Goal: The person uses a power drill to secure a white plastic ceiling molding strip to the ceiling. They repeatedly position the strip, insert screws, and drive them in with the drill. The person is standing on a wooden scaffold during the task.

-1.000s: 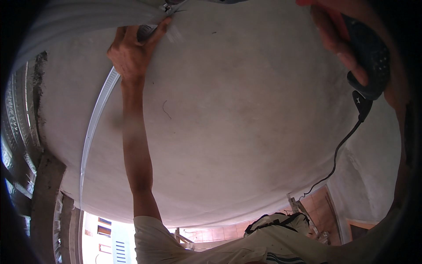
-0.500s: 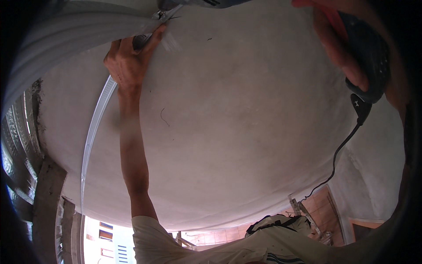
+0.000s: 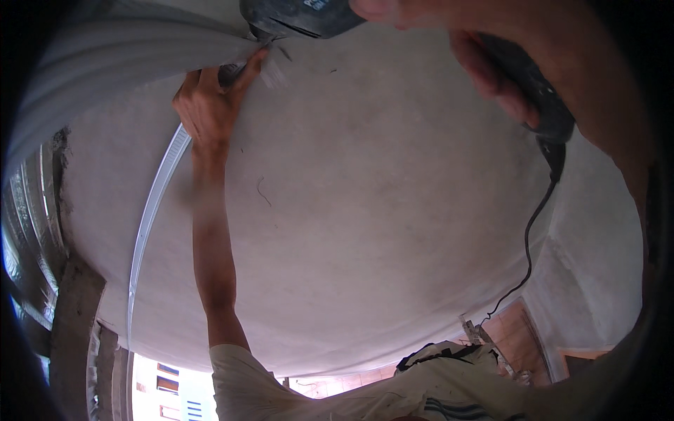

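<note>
My left hand (image 3: 209, 105) is closed on the long pale metal strip (image 3: 150, 206) at the upper left, its thumb reaching up along the plastered surface (image 3: 379, 182). My right hand (image 3: 495, 81) grips a dark corded power drill (image 3: 302, 17) at the top right. The drill's nose is just above my left thumb, at the edge of a grey ribbed sheet (image 3: 119, 52); whether its tip touches anything is unclear. Part of the drill's body is behind my right fingers and wrist. A black cord (image 3: 528, 259) hangs from its handle.
Corrugated sheeting (image 3: 28, 231) and rough concrete beams (image 3: 74, 316) line the left side. A bright building front with windows (image 3: 167, 382) shows at the bottom left. At the lower right are a tiled surface (image 3: 512, 330), a timber piece (image 3: 483, 337) and a pale side wall (image 3: 597, 245).
My right hand has brought the drill leftward, so more of its body shows beside my left thumb. My left hand has shifted slightly down in the picture, still on the strip.
</note>
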Available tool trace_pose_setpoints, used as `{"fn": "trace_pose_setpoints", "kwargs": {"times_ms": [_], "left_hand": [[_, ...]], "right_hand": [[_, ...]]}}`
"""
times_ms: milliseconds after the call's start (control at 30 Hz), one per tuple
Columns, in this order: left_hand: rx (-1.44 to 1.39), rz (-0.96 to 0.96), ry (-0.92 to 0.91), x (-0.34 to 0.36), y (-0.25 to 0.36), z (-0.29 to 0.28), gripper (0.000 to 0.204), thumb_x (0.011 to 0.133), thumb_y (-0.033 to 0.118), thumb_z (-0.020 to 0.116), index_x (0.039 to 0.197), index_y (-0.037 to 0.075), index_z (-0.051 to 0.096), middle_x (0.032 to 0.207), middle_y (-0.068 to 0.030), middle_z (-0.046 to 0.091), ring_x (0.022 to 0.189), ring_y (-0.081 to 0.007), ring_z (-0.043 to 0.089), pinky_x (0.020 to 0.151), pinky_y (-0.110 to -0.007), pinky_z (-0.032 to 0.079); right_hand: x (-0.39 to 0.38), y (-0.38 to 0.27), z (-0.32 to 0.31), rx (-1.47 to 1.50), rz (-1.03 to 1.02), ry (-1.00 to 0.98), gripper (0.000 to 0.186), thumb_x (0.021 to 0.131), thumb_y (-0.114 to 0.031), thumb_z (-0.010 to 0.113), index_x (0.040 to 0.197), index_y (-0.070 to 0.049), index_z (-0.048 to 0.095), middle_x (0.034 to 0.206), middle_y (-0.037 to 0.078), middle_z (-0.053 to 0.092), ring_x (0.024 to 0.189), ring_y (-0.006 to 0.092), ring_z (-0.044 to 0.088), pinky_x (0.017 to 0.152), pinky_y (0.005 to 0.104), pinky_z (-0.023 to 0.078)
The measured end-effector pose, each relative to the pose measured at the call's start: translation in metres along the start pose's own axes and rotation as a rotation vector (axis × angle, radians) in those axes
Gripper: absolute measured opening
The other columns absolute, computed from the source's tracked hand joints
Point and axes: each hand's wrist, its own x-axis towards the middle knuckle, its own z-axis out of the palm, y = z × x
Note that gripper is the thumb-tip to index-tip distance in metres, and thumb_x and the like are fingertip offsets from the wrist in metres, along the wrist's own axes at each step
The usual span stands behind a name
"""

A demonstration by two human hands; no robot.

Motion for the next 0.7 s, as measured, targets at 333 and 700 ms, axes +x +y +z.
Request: {"fn": "trace_pose_setpoints", "kwargs": {"times_ms": [333,700], "left_hand": [[0.071,-0.015,-0.108,-0.021,0.001,-0.006,0.054,0.065,0.054,0.09,0.07,0.005,0.068,0.058,-0.0032,0.06,0.042,-0.0143,0.05,0.038,-0.028,0.039],[-1.29,-1.573,0.066,-0.141,0.158,-0.114,0.037,0.108,0.04,0.037,0.098,0.012,0.059,0.07,0.0062,0.043,0.065,-0.0098,0.041,0.062,-0.027,0.034]], "right_hand": [[-0.005,0.011,0.028,0.046,0.099,0.009,0.062,0.104,-0.055,0.039,0.105,0.002,0.064,0.094,0.012,0.069,0.055,0.0118,0.06,0.035,0.0194,0.04],[-0.132,0.111,0.037,0.726,0.188,-0.07,0.064,0.098,-0.057,0.049,0.109,0.006,0.06,0.094,0.017,0.069,0.058,0.0171,0.065,0.038,0.023,0.044]]}}
